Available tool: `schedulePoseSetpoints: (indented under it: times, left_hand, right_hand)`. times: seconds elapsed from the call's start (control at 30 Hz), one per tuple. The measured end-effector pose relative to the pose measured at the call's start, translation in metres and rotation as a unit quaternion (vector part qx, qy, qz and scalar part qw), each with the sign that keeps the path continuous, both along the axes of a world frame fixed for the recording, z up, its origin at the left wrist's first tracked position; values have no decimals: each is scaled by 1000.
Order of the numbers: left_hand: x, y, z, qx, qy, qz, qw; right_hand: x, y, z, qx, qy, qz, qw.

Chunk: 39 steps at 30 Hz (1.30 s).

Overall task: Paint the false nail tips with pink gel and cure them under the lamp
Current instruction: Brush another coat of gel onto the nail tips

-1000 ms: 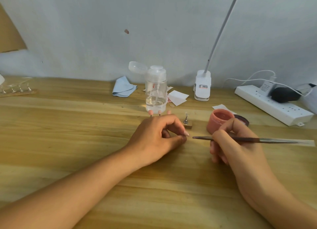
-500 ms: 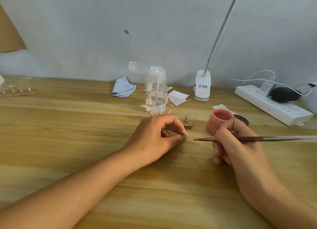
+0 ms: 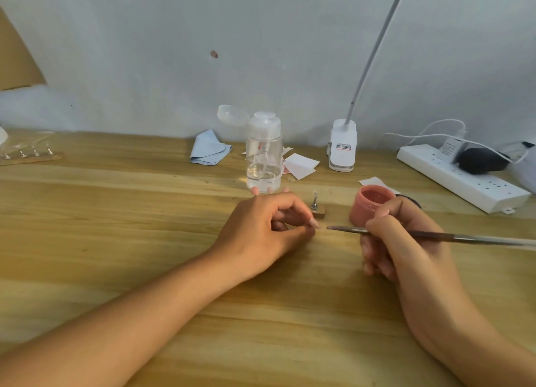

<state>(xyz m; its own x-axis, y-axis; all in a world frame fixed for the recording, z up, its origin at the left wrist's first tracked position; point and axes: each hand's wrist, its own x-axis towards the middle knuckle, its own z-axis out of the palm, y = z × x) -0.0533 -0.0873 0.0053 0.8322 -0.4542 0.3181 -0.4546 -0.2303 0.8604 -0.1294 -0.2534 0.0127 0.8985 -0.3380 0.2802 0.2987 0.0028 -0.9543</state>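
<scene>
Brush handle (image 3: 478, 239) blurred, cut at right edge, lamp arm (image 3: 378, 47) cut at top

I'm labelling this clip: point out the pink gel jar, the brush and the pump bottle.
pink gel jar (image 3: 359, 209): head view, its side wall.
brush (image 3: 346, 229): head view, shaft near the tip.
pump bottle (image 3: 264, 154): head view, clear body.

We see soft, even, moderately bright light. Faint shadows on wooden table (image 3: 116, 212) under arms. Warm yellow cast at left edge of frame. Small bright patch beside clear bottle (image 3: 264, 154). Wide-angle bend curves wall (image 3: 261, 53) line. Brush (image 3: 452, 237) handle smears at right edge.
</scene>
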Motion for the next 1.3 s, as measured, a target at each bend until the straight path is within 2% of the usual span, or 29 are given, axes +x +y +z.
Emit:
schedulePoseSetpoints:
  times: [0.2,0.37,0.53,0.73,0.93,1.3]
  left_hand:
    - [1,1,1,-8,8,-3,1000]
    - [-1,0,1,-30,15,-22,999]
    - [-6,2,5,-67,11,-60,996]
    - [-11,0,4,-54,25,-63,996]
    - [-15,-4,7,-48,80,-86,992]
    - [-16,-6,7,-48,80,-63,994]
  right_hand:
    - [-2,0,1,-42,-88,-33,995]
    - [3,1,-2,-67,-67,-43,995]
    - [3,4,-5,-98,-41,17,994]
    - [4,9,-3,-164,-70,19,984]
    - [9,2,-10,-239,-106,-15,965]
    - [8,6,-9,-241,-122,-7,963]
